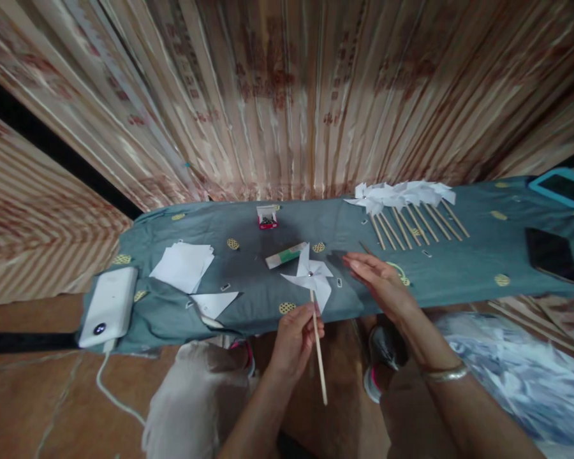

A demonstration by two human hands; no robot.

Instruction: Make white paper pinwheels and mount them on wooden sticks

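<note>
A white paper pinwheel (319, 280) on a thin wooden stick is in my left hand (296, 338), whose fingers pinch the stick just below the paper blades. A dark pin head shows at the pinwheel's centre. To the right, my right hand (380, 280) hovers over the cloth with its fingers stretched out and nothing in them. Behind the pinwheel lies a green and white box (285, 255). Farther back, a small red box (267, 217) stands with its lid up and dark pins inside. A thin brown stick-like thing (365, 247) lies near my right fingertips.
Several pinwheels (402, 193) lie in a row at the back right. White paper sheets (184, 264) and a folded paper piece (215, 303) are at left, beside a white power bank (109, 306) with a cable. A dark phone (551, 255) and blue-framed device (563, 186) lie far right.
</note>
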